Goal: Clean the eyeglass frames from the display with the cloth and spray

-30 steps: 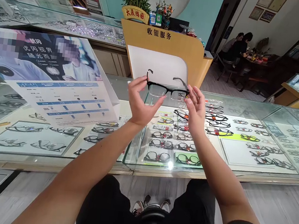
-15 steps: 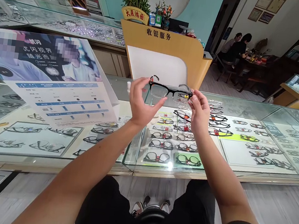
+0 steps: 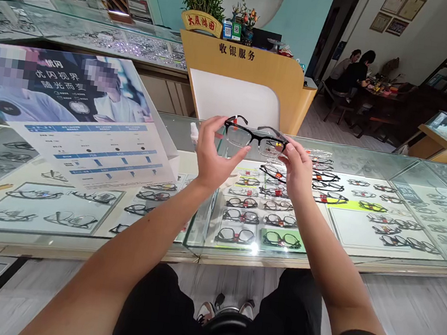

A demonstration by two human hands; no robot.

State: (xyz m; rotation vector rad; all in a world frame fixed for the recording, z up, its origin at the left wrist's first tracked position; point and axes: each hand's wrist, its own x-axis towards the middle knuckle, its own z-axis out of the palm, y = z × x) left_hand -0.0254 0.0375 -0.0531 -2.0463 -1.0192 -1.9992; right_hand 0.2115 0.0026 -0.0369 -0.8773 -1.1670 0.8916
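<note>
A pair of eyeglasses (image 3: 255,137) with a dark upper rim and clear lower rims is held up above the glass counter, its temples unfolded and pointing away from me. My left hand (image 3: 216,153) pinches the frame's left end between thumb and fingers. At the other end, my right hand (image 3: 298,166) grips the corner near the hinge. A small red mark shows by the left temple. Beneath both hands, rows of eyeglasses (image 3: 241,215) lie inside the glass display case (image 3: 193,235).
A large folded printed card (image 3: 98,145) stands on the counter to the left. A white bottle (image 3: 194,132) is just behind my left hand. Beyond the case stands a wooden cashier desk (image 3: 245,63). Two people (image 3: 355,72) sit at a table at the far right.
The eyeglasses have tilted slightly, their left end shifting a little to the right with my left hand. More of the temples shows. My right hand has barely moved.
</note>
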